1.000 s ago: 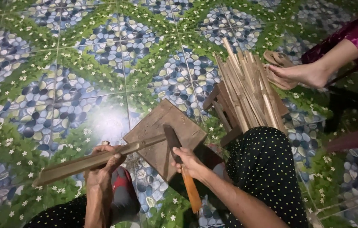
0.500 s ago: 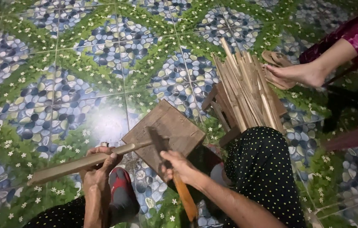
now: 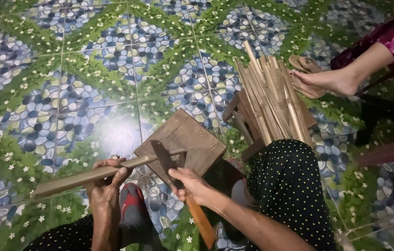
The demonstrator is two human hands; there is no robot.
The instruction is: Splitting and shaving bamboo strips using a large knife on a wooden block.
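Note:
My left hand (image 3: 106,183) grips a long bamboo slat (image 3: 62,181), whose far end rests on a square wooden block (image 3: 192,137). My right hand (image 3: 192,183) holds a knife (image 3: 164,155) by its orange-brown wooden handle. The dark blade lies across the slat's end on the block. Both hands are low in the view, close to my knees in black dotted cloth.
A bundle of split bamboo sticks (image 3: 271,100) leans on a small wooden stool behind the block. Another person's foot (image 3: 327,81) and sandal rest beside it, a magenta sleeve at the upper right. A red sandal (image 3: 132,202) lies by my left hand. The floor is patterned tile.
The knife blade has shifted left along the slat and the slat's near end has dropped lower. My left hand has slid slightly along it.

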